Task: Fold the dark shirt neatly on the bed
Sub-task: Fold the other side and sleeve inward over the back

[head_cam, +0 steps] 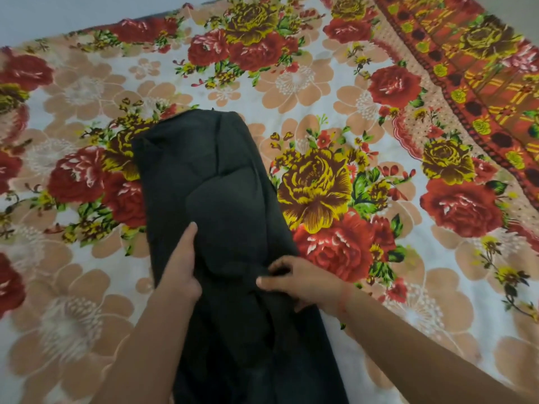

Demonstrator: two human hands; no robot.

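Black shirt point(221, 185) lies in a narrow strip down mid-frame on the sheet point(320, 83). Your left hand point(182, 269) grips its left edge, thumb on top; your right hand point(303, 284) pinches its right edge.

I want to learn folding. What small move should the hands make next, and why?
Probably lift the gripped part and fold it over toward the far end. The shirt lies as a long narrow strip on the bed, and the left hand and right hand hold its side edges.
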